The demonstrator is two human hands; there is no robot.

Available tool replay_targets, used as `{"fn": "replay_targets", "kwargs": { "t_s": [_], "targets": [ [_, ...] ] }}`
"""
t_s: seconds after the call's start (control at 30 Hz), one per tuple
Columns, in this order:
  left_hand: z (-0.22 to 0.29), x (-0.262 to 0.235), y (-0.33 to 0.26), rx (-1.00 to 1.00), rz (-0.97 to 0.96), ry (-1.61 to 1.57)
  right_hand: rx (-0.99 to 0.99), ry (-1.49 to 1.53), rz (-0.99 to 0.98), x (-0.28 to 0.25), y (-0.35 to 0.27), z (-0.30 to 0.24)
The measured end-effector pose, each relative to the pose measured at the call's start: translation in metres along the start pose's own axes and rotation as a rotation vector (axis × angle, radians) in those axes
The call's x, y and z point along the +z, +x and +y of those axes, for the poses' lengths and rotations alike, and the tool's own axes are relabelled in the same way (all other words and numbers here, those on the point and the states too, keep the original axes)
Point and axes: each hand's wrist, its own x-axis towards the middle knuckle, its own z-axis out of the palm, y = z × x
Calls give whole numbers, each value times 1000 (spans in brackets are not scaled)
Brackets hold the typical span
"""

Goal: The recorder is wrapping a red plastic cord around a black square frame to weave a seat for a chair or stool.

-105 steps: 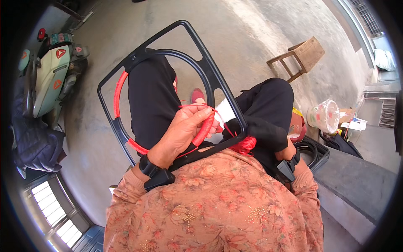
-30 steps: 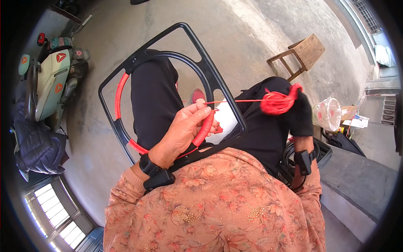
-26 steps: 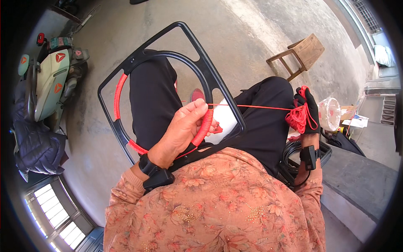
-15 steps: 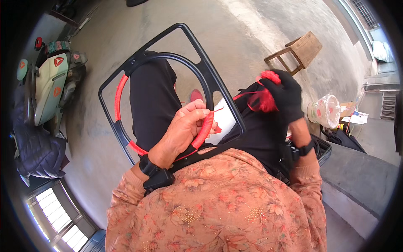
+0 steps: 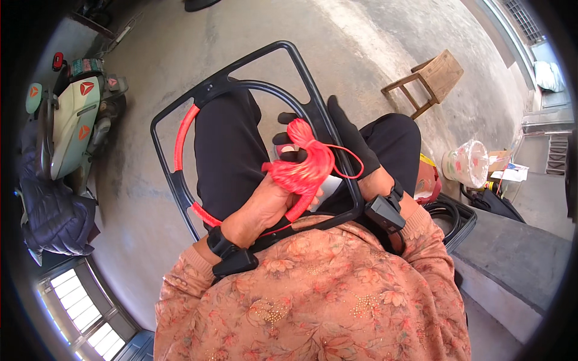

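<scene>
Your bare left hand (image 5: 265, 203) is closed around the black frame (image 5: 208, 91) on your lap, at a red-wrapped stretch of its inner ring. The bundle of red cord (image 5: 306, 165) lies over that hand and the ring, one loop sticking out to the right. Your gloved right hand (image 5: 356, 141) straddles the frame's right side, thumb and fingers apart (whether it grips any cord, I cannot tell).

No lettering can be read; the only distinct signs are red-orange triangular emblems (image 5: 86, 88) on the pale side panels of the scooter (image 5: 67, 147).
</scene>
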Motion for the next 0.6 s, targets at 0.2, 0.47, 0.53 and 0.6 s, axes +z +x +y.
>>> {"fn": "replay_targets", "kwargs": {
  "t_s": [0.2,0.47,0.53,0.6],
  "targets": [
    [3,23,0,193,224,42,75,-455,169,-14,-8,-9],
    [2,12,3,105,128,73,200,-925,343,-30,-66,20],
    [2,13,3,118,146,69,218,-747,303,-33,-68,18],
    [3,12,3,107,134,116,233,-570,258,-33,-70,17]
  ]
}}
